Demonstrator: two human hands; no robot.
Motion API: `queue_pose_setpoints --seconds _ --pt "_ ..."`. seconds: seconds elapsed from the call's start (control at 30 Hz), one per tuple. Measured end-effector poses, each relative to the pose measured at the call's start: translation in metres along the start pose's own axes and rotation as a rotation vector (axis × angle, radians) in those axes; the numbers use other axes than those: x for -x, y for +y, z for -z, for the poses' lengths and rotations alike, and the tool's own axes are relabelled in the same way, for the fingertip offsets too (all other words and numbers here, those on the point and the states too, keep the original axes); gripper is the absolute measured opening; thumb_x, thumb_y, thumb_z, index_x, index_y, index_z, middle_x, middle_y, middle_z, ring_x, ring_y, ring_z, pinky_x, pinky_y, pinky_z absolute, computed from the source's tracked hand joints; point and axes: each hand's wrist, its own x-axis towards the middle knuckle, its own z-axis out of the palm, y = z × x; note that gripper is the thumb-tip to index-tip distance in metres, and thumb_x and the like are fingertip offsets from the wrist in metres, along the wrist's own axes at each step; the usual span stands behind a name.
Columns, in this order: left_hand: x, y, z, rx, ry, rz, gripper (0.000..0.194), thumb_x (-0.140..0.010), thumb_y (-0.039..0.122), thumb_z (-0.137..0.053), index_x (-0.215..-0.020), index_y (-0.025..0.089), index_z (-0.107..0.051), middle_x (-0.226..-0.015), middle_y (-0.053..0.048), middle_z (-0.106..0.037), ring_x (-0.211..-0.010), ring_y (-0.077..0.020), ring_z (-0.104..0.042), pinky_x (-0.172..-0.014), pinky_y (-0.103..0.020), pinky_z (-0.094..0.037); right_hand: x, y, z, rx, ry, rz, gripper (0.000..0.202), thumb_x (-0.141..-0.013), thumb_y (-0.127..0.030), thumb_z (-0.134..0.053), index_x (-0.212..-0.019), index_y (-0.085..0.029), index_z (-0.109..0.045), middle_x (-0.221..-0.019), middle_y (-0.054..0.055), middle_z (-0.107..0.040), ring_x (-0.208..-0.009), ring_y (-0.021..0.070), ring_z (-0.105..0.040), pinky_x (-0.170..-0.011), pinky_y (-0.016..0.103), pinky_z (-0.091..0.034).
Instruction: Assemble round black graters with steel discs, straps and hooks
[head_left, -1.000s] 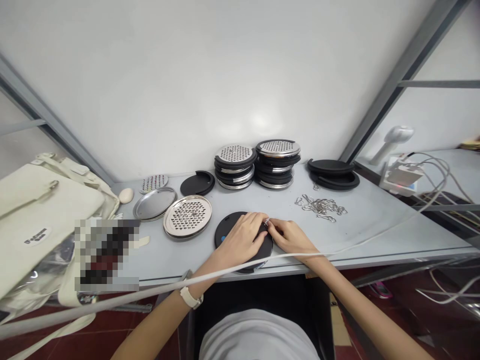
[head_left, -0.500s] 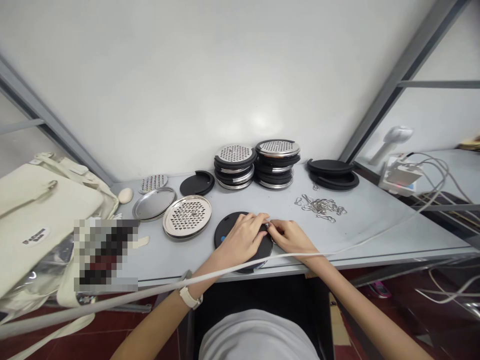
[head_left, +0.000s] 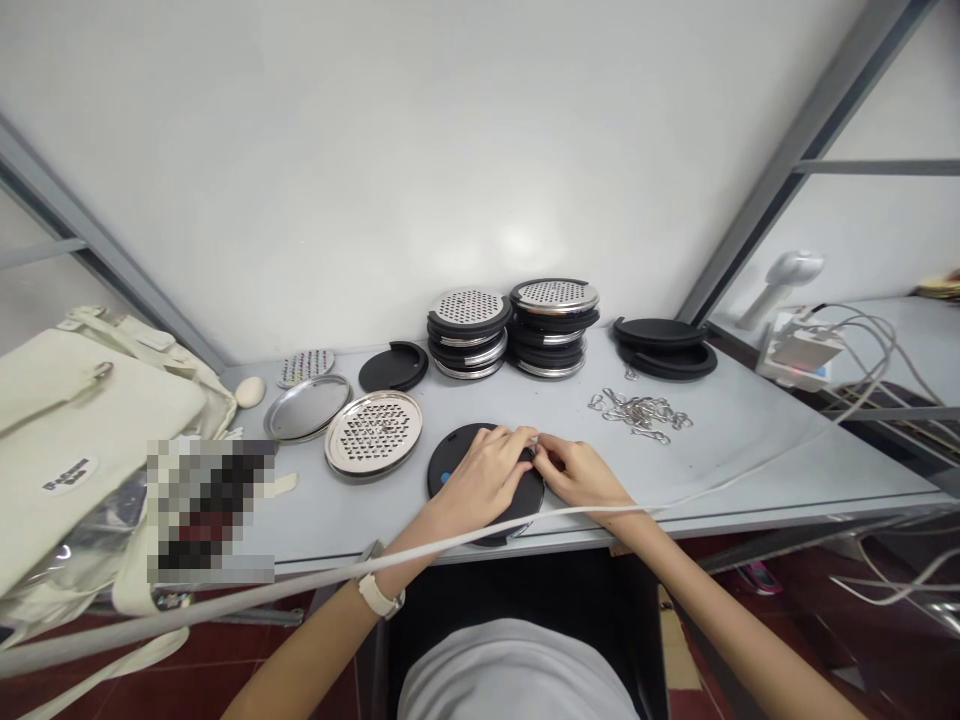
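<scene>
A round black disc point(head_left: 463, 452) with a blue spot lies at the table's front edge. My left hand point(head_left: 491, 470) rests across it, thumb and fingers closed near its right rim on something I cannot make out. Against that same rim, my right hand point(head_left: 574, 470) is pinched on a small metal piece, perhaps a hook, mostly hidden by the fingertips. To the right lies a pile of metal hooks point(head_left: 641, 411). Left of the disc sits a round grater plate point(head_left: 375, 432), beside a plain metal plate point(head_left: 309, 406).
Two stacks of graters point(head_left: 469, 330) point(head_left: 553, 325) stand near the wall. Black rings point(head_left: 666, 350) lie to their right, another black disc point(head_left: 394, 367) to their left. A white cable point(head_left: 450, 541) crosses before my wrists. A cream bag point(head_left: 97, 420) fills the left side.
My right hand's fingers have shifted slightly at the disc's rim. Everything else looks the same.
</scene>
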Motion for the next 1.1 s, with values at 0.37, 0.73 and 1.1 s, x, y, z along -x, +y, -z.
queue_pose_setpoints --seconds 0.37,0.73,1.1 --pt "-0.0001 -0.0006 -0.0011 -0.002 0.004 -0.006 0.029 -0.091 0.011 -0.04 -0.119 0.019 -0.042 -0.108 -0.006 -0.058 -0.103 -0.0195 -0.051 -0.09 -0.035 -0.037 -0.0004 -0.0002 0.0001 0.035 -0.011 -0.006 0.024 -0.088 -0.027 -0.035 -0.074 -0.02 -0.053 -0.063 0.001 -0.06 -0.055 0.0149 -0.054 -0.054 0.023 -0.034" --pt "0.0003 -0.0018 -0.0017 0.01 0.002 -0.015 0.028 -0.091 0.011 -0.041 -0.118 0.019 -0.042 -0.109 -0.006 -0.057 -0.104 -0.0197 -0.05 -0.089 -0.035 -0.036 0.0004 -0.0017 0.0009 0.018 -0.014 -0.005 0.025 -0.088 -0.028 -0.036 -0.069 -0.02 -0.05 -0.06 0.0 -0.058 -0.053 0.0138 -0.052 -0.054 0.023 -0.032" --pt "0.0002 -0.0018 -0.0016 0.021 0.002 -0.025 0.028 -0.09 0.009 -0.04 -0.117 0.019 -0.042 -0.109 -0.006 -0.057 -0.104 -0.0201 -0.05 -0.089 -0.035 -0.036 0.0004 -0.0013 0.0016 -0.009 -0.019 0.002 0.026 -0.089 -0.029 -0.036 -0.069 -0.019 -0.051 -0.061 -0.001 -0.058 -0.054 0.0129 -0.052 -0.055 0.022 -0.032"
